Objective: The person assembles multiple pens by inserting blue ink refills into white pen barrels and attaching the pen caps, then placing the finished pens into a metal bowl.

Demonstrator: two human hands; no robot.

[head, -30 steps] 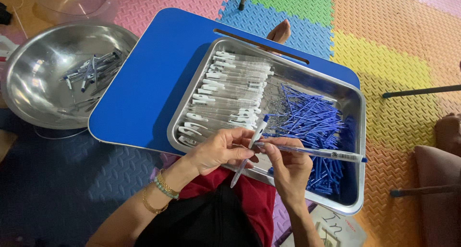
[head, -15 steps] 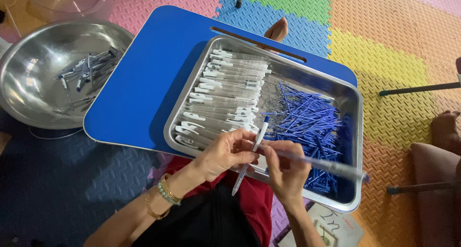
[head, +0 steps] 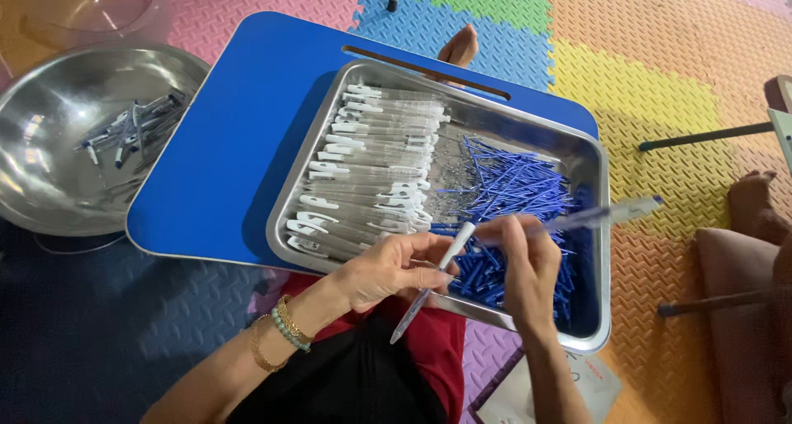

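Near the lower middle of the frame, the left hand point(head: 388, 269) pinches a clear pen barrel point(head: 429, 284), tilted so its open end points up. Just beside it, the right hand point(head: 528, 263) holds a thin blue refill point(head: 577, 219) between its fingertips, lined up toward the barrel. Both hands hover over the metal tray point(head: 594, 185), close to the parts. White-clipped barrels point(head: 371, 168) lie in rows on its left side and blue refills point(head: 511, 185) are piled on its right. At the upper left, a metal bowl point(head: 49, 185) holds a few pens point(head: 132, 127).
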